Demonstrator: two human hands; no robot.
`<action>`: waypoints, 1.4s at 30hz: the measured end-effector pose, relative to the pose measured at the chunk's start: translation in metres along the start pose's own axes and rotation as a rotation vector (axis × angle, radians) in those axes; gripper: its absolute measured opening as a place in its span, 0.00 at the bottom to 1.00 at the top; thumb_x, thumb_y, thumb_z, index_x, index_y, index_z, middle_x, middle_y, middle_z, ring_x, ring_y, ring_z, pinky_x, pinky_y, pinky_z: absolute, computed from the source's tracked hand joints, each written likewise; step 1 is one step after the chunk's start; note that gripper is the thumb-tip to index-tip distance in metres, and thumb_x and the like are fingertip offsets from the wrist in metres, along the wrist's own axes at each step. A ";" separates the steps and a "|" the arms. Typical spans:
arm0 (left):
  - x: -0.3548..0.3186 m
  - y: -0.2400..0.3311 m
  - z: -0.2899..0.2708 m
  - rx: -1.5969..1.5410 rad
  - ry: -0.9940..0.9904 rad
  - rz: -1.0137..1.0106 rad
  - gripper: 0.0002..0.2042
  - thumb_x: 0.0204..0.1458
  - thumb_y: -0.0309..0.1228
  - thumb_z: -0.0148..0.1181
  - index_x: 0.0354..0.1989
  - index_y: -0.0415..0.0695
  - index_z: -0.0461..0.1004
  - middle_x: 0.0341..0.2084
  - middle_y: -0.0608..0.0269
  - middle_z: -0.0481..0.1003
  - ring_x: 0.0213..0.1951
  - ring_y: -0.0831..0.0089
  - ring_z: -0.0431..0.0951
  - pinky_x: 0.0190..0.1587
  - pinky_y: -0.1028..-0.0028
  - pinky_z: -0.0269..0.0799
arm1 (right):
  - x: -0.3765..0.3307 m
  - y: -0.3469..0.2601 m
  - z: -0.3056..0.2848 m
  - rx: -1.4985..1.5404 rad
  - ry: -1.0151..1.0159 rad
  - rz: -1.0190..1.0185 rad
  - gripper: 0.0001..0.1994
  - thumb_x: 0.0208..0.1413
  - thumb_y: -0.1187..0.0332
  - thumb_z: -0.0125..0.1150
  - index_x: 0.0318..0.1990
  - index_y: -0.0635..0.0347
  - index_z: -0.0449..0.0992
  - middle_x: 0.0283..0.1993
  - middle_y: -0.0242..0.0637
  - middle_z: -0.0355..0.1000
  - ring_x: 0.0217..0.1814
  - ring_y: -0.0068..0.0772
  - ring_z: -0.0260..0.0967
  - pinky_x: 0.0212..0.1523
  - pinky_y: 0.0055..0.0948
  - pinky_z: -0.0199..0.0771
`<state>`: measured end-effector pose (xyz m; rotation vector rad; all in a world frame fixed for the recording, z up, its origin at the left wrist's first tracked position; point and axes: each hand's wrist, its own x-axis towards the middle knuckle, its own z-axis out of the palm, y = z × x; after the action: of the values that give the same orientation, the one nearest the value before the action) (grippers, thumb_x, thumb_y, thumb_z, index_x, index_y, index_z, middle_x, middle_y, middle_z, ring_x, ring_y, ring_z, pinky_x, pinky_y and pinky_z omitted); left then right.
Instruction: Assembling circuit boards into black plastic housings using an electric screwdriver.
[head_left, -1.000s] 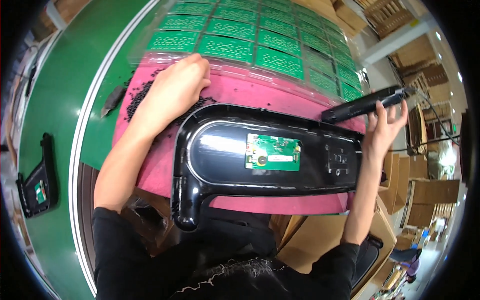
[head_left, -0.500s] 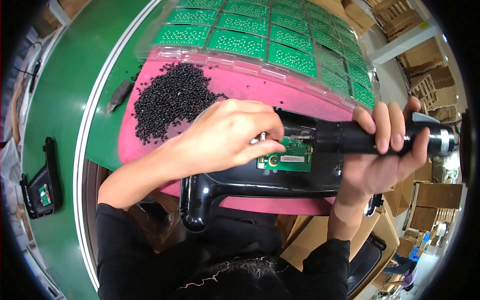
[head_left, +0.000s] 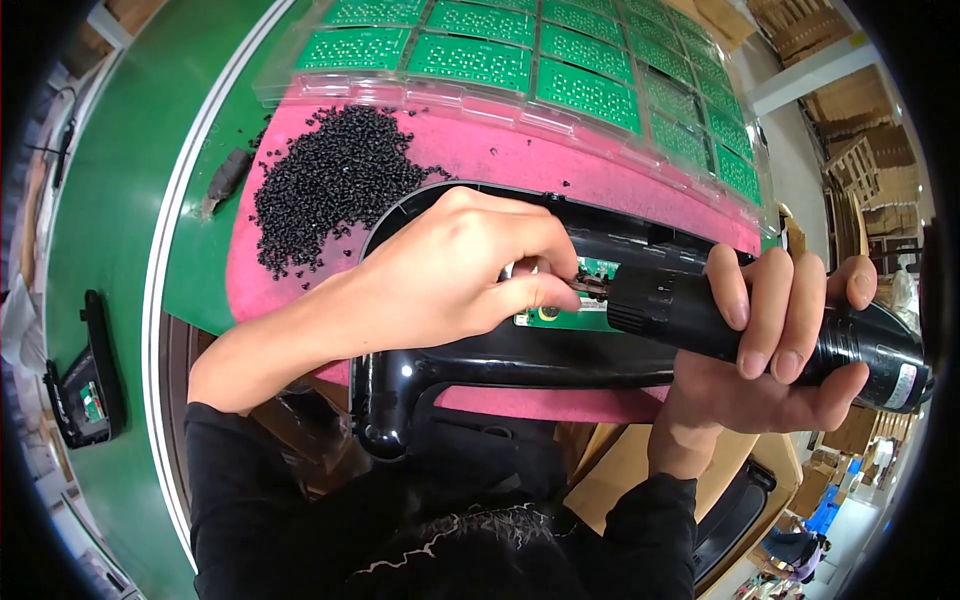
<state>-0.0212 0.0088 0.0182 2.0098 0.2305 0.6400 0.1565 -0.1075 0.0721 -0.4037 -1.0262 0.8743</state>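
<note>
My right hand (head_left: 770, 330) wraps round a black electric screwdriver (head_left: 660, 305), tilted so its nose points left over a green circuit board (head_left: 550, 318). At the screwdriver's bit, the thumb and fingertips of my left hand (head_left: 470, 265) are pinched together; a small silvery glint shows between them, but I cannot make out what they hold. The board sits inside a long black plastic housing (head_left: 540, 365) with a rounded handle at its left end, lying open-side up. Both hands cover part of the board and housing. Left of them spreads a heap of small black screws (head_left: 325, 185).
A pink mat (head_left: 480, 155) lies under the housing. Beyond it stands a clear plastic tray (head_left: 470, 97) of green circuit boards. Another black housing (head_left: 90, 390) with a board rests on the green table at left. An open cardboard box (head_left: 625, 470) stands at lower right.
The screwdriver's nose has swung down and left over the board, its bit now meeting my left fingertips. My left hand stays nearly in place, still pinching.
</note>
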 end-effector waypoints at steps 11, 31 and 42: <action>0.002 -0.003 0.008 0.190 0.012 0.198 0.05 0.47 0.24 0.66 0.29 0.36 0.76 0.24 0.58 0.76 0.31 0.62 0.77 0.35 0.68 0.73 | -0.008 0.004 -0.008 0.041 -0.099 0.002 0.18 0.58 0.59 0.62 0.50 0.50 0.62 0.23 0.22 0.65 0.21 0.18 0.61 0.33 0.27 0.61; -0.001 -0.016 0.005 0.393 -0.145 0.163 0.07 0.44 0.27 0.68 0.31 0.41 0.77 0.31 0.64 0.79 0.34 0.65 0.77 0.38 0.68 0.75 | -0.008 0.006 -0.051 -0.469 0.056 0.106 0.16 0.58 0.59 0.56 0.48 0.54 0.63 0.20 0.27 0.58 0.19 0.22 0.54 0.27 0.29 0.57; -0.003 -0.012 0.004 0.377 -0.259 -0.114 0.06 0.48 0.28 0.65 0.31 0.41 0.77 0.32 0.62 0.82 0.34 0.61 0.82 0.37 0.67 0.78 | -0.004 0.015 -0.048 -0.531 0.047 0.164 0.15 0.57 0.61 0.56 0.47 0.55 0.64 0.20 0.26 0.58 0.20 0.22 0.55 0.29 0.28 0.59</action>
<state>-0.0205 0.0110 0.0051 2.3948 0.3255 0.2720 0.1909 -0.0970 0.0365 -0.9622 -1.1898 0.7238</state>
